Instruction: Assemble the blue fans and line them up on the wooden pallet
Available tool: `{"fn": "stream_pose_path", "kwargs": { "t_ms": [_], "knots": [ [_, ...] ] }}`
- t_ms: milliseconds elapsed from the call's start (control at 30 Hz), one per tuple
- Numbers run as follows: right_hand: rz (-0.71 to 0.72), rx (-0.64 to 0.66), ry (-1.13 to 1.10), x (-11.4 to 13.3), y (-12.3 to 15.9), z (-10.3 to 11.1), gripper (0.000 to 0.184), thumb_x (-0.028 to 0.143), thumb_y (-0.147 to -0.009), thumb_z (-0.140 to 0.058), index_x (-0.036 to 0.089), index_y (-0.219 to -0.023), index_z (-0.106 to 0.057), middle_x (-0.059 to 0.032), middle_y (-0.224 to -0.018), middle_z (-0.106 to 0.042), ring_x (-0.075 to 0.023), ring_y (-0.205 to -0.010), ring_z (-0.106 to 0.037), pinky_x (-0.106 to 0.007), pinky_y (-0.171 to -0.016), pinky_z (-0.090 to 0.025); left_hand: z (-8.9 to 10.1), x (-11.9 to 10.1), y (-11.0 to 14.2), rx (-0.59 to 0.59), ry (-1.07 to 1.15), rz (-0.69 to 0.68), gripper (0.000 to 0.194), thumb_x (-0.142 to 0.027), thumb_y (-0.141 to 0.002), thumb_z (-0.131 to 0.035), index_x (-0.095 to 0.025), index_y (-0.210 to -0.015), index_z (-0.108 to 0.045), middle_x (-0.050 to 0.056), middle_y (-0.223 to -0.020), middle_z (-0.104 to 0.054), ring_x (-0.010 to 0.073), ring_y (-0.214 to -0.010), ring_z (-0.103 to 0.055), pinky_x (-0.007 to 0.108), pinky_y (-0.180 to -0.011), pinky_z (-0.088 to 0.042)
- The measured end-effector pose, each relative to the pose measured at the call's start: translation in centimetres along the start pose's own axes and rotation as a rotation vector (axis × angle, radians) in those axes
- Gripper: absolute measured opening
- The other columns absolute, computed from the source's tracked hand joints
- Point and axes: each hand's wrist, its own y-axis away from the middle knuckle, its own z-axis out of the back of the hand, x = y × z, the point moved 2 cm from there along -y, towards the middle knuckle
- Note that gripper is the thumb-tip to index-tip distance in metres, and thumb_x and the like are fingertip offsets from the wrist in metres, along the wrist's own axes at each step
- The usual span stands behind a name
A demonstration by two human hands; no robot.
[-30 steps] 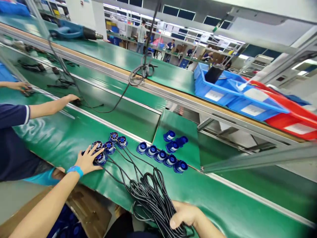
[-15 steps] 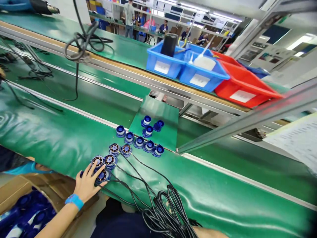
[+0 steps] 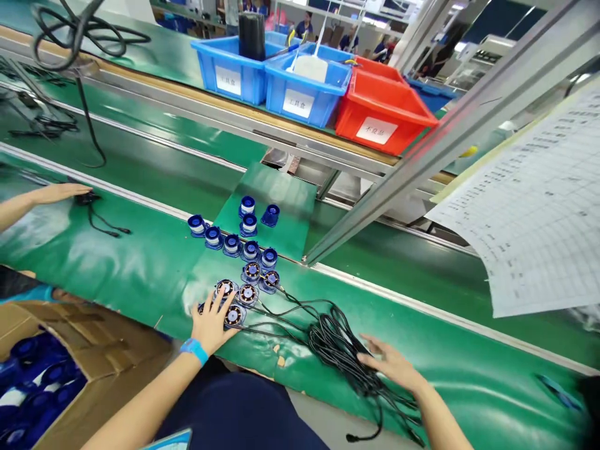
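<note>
My left hand [image 3: 210, 322] lies with spread fingers over a group of round blue housings with dark, copper-dotted rings; one housing [image 3: 234, 315] shows beside its fingertips, others are partly covered. From these housings, black cables run right to a loose cable bundle [image 3: 335, 347] on the green mat. At the bundle's right side is my right hand [image 3: 391, 365], thumb and fingers apart, not closed round the cables. A cable end with a small plug [image 3: 359, 437] hangs at the mat's front edge. Behind my left hand stands a row of blue housings with white bands [image 3: 232, 245].
Several more banded housings [image 3: 249, 224] stand on a green board bridging the channel. A slanting metal post [image 3: 356, 206] and a hanging paper sheet [image 3: 520, 244] are on the right. Blue bins [image 3: 229, 69] and a red bin [image 3: 384, 112] line the shelf. A co-worker's hand [image 3: 60, 192] reaches in left; a carton [image 3: 117, 356] sits below.
The view has swung right. The cabled housings, under my left hand, now sit close to the banded row. The cable bundle lies on the mat, and my right hand has loosened from it.
</note>
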Motion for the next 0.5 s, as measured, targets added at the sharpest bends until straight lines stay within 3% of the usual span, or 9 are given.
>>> {"fn": "stream_pose_path", "kwargs": {
  "t_ms": [100, 167, 233, 367, 500],
  "knots": [
    [0.316, -0.307, 0.180, 4.3, -3.9, -1.0, 0.050, 0.052, -0.092, -0.051, 0.022, -0.129, -0.064, -0.0138, -0.128, -0.067, -0.0308, -0.117, -0.063, -0.051, -0.106, -0.046, -0.2, 0.1, 0.4, -0.006, -0.008, -0.011, 0.096, -0.055, -0.076, -0.074, -0.032, -0.157, -0.027, 0.009, -0.165, -0.029, 0.0411, -0.150, -0.024, 0.064, -0.115, -0.026],
    [0.620, -0.302, 0.257, 9.0, -6.5, -3.1, 0.036, 0.041, -0.099, -0.046, 0.024, -0.124, -0.066, -0.0106, -0.124, -0.069, -0.0265, -0.118, -0.062, -0.047, -0.106, -0.046, -0.2, 0.9, 0.8, 0.012, -0.019, -0.021, 0.096, -0.046, -0.075, -0.078, -0.034, -0.157, -0.029, 0.008, -0.164, -0.030, 0.0394, -0.150, -0.026, 0.058, -0.113, -0.032],
    [0.832, -0.263, 0.335, 14.1, -9.0, -5.6, 0.031, 0.032, -0.102, -0.044, 0.025, -0.122, -0.067, -0.0091, -0.121, -0.070, -0.0249, -0.115, -0.062, -0.045, -0.102, -0.047, -0.1, 1.7, 1.0, 0.061, -0.035, -0.014, 0.094, -0.034, -0.076, -0.077, -0.036, -0.156, -0.029, 0.008, -0.164, -0.030, 0.0384, -0.147, -0.030, 0.054, -0.109, -0.039],
    [0.983, -0.241, 0.441, 23.1, -14.0, -8.9, 0.029, 0.023, -0.101, -0.046, 0.024, -0.120, -0.068, -0.0088, -0.117, -0.070, -0.0245, -0.110, -0.062, -0.042, -0.095, -0.049, 0.3, 2.1, -0.3, 0.157, 0.007, 0.015, 0.081, -0.018, -0.082, -0.063, -0.035, -0.155, -0.032, 0.011, -0.155, -0.044, 0.0346, -0.136, -0.045, 0.048, -0.098, -0.047],
    [0.973, -0.088, 0.526, 28.4, -15.9, -9.6, 0.029, 0.019, -0.097, -0.049, 0.024, -0.117, -0.070, -0.0098, -0.120, -0.069, -0.0262, -0.115, -0.060, -0.047, -0.101, -0.049, 1.6, 0.7, -1.8, 0.153, 0.063, 0.034, 0.052, -0.019, -0.091, -0.045, -0.021, -0.143, -0.052, 0.020, -0.128, -0.062, 0.0341, -0.116, -0.056, 0.048, -0.086, -0.051]
  ]
}}
